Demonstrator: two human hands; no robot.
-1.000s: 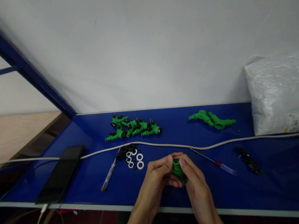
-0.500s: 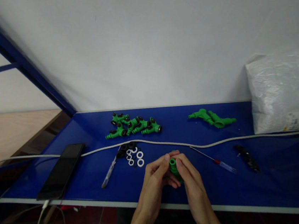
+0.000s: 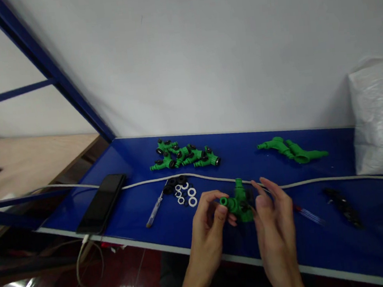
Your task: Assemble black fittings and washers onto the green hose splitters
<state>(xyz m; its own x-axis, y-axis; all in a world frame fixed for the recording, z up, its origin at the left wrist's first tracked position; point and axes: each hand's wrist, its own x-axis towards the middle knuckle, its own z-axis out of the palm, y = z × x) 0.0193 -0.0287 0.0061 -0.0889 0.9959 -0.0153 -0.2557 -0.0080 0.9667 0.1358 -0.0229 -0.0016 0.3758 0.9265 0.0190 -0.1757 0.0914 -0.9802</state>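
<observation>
My left hand (image 3: 207, 226) grips one outlet of a green Y-shaped hose splitter (image 3: 241, 204) between thumb and fingers, just over the table's near edge. A small black valve knob shows on the splitter's body. My right hand (image 3: 276, 226) is at the splitter's right side, its fingers apart; whether a fingertip touches the body is hard to make out. To the left lie white and black sealing rings (image 3: 191, 197) and a clear-handled screwdriver (image 3: 155, 211). A red-and-clear screwdriver (image 3: 309, 215) is partly hidden behind my right hand.
Several green splitters with black knobs (image 3: 186, 157) lie at the back. Two plain green splitter bodies (image 3: 289, 149) are farther right. Black parts (image 3: 342, 207) lie at right, near a white plastic bag (image 3: 379, 119). A white cable (image 3: 305, 182) crosses the blue table; a phone (image 3: 102, 203) lies left.
The view has shifted, so the table's things appear farther right. The splitter has turned, showing its branches and knob. My right hand has come away from its grip and spread its fingers.
</observation>
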